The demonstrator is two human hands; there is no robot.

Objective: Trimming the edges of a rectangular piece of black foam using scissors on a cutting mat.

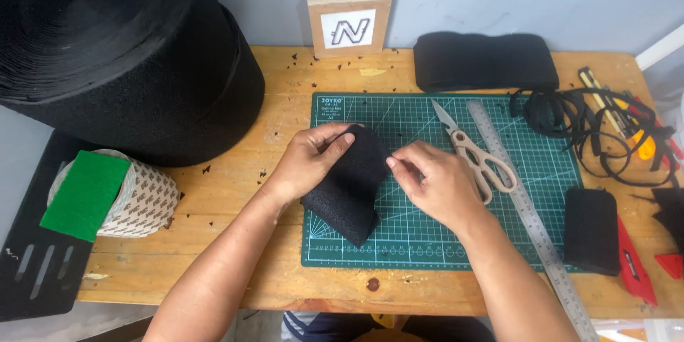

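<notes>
Head view: both hands work a folded black felt piece [349,189] on the green cutting mat [541,164] — left hand [306,164] grips its top edge, right hand [434,182] pinches its side; scissors [474,153] lie just beside.

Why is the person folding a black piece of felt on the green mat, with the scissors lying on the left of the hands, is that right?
Not quite. The scissors lie to the right of the hands, beside the metal ruler, as the head view shows. Both the left hand and right hand hold the black felt on the green mat.
</notes>
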